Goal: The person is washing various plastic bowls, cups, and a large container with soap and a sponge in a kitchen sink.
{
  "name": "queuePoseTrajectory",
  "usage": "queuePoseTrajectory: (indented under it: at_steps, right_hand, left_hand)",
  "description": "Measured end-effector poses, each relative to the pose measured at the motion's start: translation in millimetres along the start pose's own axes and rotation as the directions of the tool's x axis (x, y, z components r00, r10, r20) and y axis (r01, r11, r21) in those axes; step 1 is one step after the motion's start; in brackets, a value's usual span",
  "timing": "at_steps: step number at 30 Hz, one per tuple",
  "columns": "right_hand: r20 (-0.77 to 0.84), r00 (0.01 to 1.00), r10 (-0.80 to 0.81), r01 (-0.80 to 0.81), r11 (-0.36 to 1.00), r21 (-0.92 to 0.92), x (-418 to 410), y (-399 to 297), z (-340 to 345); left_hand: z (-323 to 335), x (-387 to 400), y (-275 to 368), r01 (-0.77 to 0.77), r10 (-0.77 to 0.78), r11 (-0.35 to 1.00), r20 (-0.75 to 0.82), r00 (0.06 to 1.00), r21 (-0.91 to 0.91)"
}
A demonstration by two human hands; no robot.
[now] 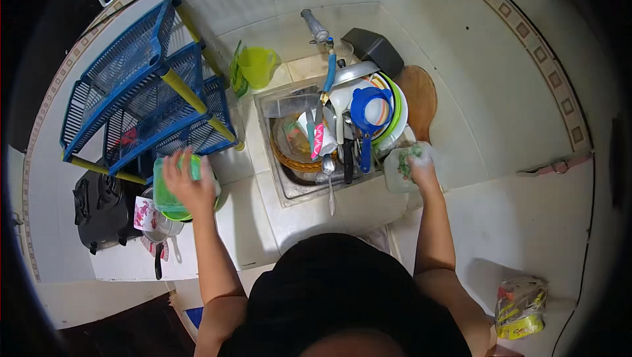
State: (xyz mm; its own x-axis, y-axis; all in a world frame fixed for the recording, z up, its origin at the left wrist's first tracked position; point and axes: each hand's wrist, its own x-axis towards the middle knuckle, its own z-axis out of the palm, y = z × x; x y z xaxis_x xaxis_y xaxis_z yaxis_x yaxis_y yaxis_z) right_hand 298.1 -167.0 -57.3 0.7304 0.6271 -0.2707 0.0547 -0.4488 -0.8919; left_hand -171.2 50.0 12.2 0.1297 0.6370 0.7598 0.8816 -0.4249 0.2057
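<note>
On the left, my left hand [190, 179] rests with spread fingers on a green plastic container [166, 194], which lies over other green ware. My right hand [422, 167], covered in suds, is closed on a green scouring pad [407, 159] over a translucent plastic container [397, 179] at the sink's right. Between my hands, the steel sink [288, 198] holds a pile of dishes. In it are a blue strainer [365, 105], a black-handled utensil [348, 159], a spoon [330, 174], a glass lid [296, 139] and plates with a lime green rim [397, 110].
A blue plastic rack [143, 95] stands at the left, behind a black gas stove [101, 209] and a small pan [168, 228]. A lime mug [256, 66] is behind the sink. The faucet [316, 26], a black basin [374, 50] and a wooden board [418, 97] stand at the back.
</note>
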Motion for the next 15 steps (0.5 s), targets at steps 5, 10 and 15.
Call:
queuePoseTrajectory:
  at_steps: [5, 10, 15]
  right_hand:
    - [0.003, 0.981, -0.194, 0.136, 0.676, -0.724, 20, 39, -21]
    - [0.015, 0.991, -0.136, 0.086, 0.535, -0.841, 30, 67, -18]
    - [0.071, 0.988, -0.138, 0.126, 0.441, -0.889, 36, 82, -13]
  left_hand:
    - [57, -14, 62, -0.111, 0.249, 0.914, 0.326, 0.912, -0.39]
    - [127, -15, 92, -0.222, 0.554, 0.772, 0.461, 0.693, -0.595]
    - [181, -7, 101, -0.475, 0.702, 0.702, 0.625, 0.341, -0.53]
